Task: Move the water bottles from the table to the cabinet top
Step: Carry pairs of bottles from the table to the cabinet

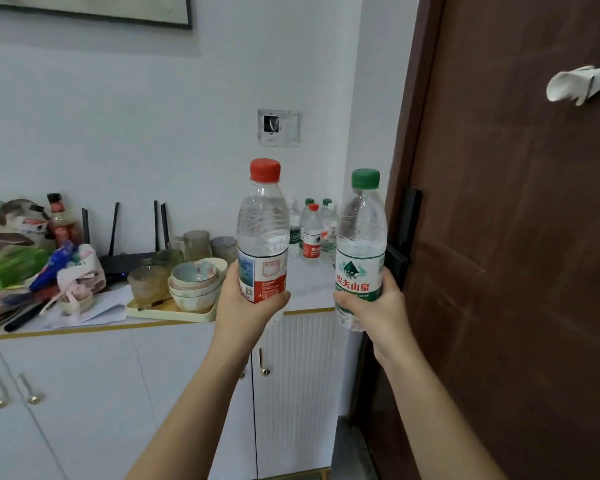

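Both hands loaded. Left hand (248, 303) is wrapped round the lower label of the red-cap bottle (263, 230); right hand (371, 303) is wrapped round the lower body of the green-cap bottle (361, 237). Both bottles are upright with the long axis vertical, caps up, held in the air and not yet set down.

Key relation: the bottle cluster (312, 233) already standing on the cabinet top (309, 289) sits straight ahead, seen in the gap between the two held bottles and beyond them. A bare strip of top lies just in front of the cluster, and that looks like the drop zone.

The red-cap bottle is front-left of the cluster, the green-cap front-right. Neither hand is clearly nearer; depth is hard to read in this wide-angle view, so treat them as roughly level.

The tray (174, 311) of bowls is left of the cluster, the door (516, 237) right of it. My read: push forward and lower, keeping the axes vertical, and watch for knocking the cluster.
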`<control>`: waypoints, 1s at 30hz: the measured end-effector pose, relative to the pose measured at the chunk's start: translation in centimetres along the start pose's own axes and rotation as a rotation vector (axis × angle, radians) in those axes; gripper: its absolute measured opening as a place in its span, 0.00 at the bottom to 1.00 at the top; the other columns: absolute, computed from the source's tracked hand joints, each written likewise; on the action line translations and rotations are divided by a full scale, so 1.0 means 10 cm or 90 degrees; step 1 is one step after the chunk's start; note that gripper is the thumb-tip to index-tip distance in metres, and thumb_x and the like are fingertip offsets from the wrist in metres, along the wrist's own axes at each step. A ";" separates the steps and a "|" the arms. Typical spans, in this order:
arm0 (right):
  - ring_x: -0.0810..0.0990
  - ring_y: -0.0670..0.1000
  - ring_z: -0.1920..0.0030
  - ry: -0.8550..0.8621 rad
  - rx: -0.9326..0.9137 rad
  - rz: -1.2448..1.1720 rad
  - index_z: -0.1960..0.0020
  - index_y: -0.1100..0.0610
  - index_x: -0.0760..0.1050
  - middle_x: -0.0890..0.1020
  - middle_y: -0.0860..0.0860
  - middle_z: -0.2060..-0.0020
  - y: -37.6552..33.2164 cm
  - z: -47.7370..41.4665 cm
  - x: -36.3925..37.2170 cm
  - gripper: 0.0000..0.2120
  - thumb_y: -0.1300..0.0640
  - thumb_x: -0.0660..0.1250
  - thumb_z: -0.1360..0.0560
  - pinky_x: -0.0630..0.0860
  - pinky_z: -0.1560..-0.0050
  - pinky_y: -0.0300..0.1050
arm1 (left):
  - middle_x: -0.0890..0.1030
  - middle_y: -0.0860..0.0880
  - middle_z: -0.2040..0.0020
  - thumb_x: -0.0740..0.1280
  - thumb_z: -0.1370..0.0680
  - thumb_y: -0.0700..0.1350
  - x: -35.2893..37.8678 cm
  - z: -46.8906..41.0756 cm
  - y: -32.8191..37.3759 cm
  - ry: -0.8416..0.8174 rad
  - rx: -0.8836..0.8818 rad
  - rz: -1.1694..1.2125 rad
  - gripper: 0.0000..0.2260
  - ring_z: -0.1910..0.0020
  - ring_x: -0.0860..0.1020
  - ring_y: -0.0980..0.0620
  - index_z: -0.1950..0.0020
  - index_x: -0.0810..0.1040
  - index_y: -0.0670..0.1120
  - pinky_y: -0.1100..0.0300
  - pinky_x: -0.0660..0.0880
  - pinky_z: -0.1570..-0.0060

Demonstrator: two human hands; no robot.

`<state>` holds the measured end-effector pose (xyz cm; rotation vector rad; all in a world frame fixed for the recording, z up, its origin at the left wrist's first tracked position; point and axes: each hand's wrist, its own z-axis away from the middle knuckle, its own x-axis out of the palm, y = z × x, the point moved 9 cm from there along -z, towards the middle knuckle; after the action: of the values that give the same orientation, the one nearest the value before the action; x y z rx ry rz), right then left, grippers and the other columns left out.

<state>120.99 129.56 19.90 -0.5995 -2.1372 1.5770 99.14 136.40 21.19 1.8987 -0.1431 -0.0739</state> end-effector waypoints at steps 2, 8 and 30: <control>0.82 0.45 0.51 0.007 -0.003 0.008 0.48 0.45 0.74 0.83 0.43 0.54 0.04 -0.29 0.15 0.26 0.69 0.77 0.35 0.79 0.53 0.42 | 0.81 0.52 0.50 0.77 0.33 0.36 0.01 -0.34 -0.07 -0.005 0.005 -0.006 0.25 0.52 0.81 0.55 0.43 0.72 0.53 0.64 0.76 0.58; 0.82 0.46 0.50 0.028 0.007 0.037 0.49 0.43 0.73 0.83 0.43 0.52 0.28 -0.96 0.44 0.25 0.66 0.78 0.35 0.81 0.46 0.55 | 0.81 0.51 0.47 0.77 0.33 0.37 0.10 -1.18 -0.38 -0.023 0.007 -0.006 0.27 0.50 0.80 0.54 0.39 0.71 0.52 0.58 0.79 0.52; 0.82 0.42 0.52 -0.026 0.078 0.110 0.45 0.49 0.72 0.83 0.46 0.51 1.92 -3.15 0.84 0.26 0.66 0.79 0.37 0.79 0.52 0.41 | 0.82 0.50 0.51 0.78 0.35 0.36 0.91 -2.93 -2.17 0.056 -0.105 -0.098 0.24 0.53 0.82 0.53 0.47 0.72 0.55 0.54 0.80 0.52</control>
<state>133.68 164.02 10.67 -0.7335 -2.0471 1.8112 113.08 169.59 10.46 1.7422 0.0672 -0.1036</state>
